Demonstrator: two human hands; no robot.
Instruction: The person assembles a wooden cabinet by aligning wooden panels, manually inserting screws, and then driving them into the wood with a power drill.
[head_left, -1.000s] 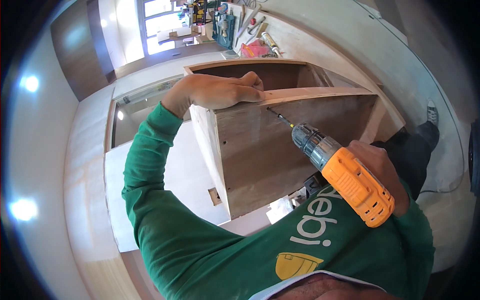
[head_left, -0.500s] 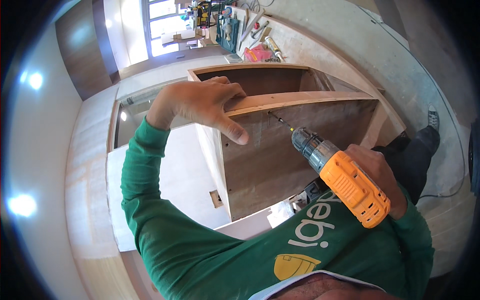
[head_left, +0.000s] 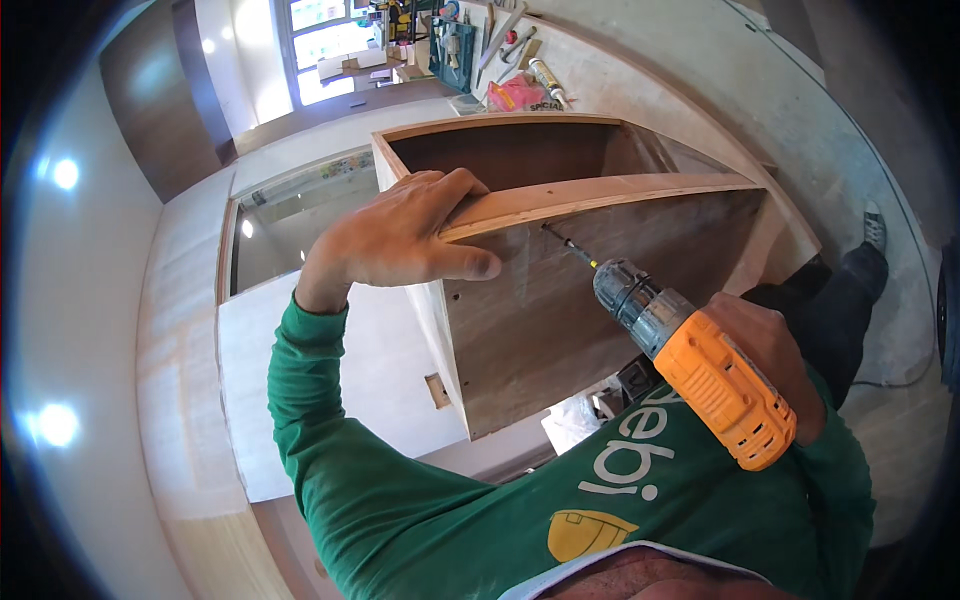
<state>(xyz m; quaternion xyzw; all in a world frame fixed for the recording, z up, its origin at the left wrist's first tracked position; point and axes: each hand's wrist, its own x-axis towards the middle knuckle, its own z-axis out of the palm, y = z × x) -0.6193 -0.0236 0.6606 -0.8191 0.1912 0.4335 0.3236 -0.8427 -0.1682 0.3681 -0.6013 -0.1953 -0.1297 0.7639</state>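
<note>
Shelf board [head_left: 600, 197] across open plywood cabinet [head_left: 560, 300], pinned at left end by left hand [head_left: 400, 240], fingers wrapped over edge. Right hand [head_left: 770, 360] at 4 o'clock, gripping orange drill [head_left: 700, 370], bit at board underside. Fastening probably in progress, screw head not discernible

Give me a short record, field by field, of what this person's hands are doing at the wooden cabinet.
left hand: gripping the end of a wooden shelf board, thumb underneath
right hand: holding an orange and grey cordless drill
drill bit: tip against the underside of the board
cabinet: open plywood box, bare wood
clothing: green long sleeve
background: tools and a pink item on the floor
</note>
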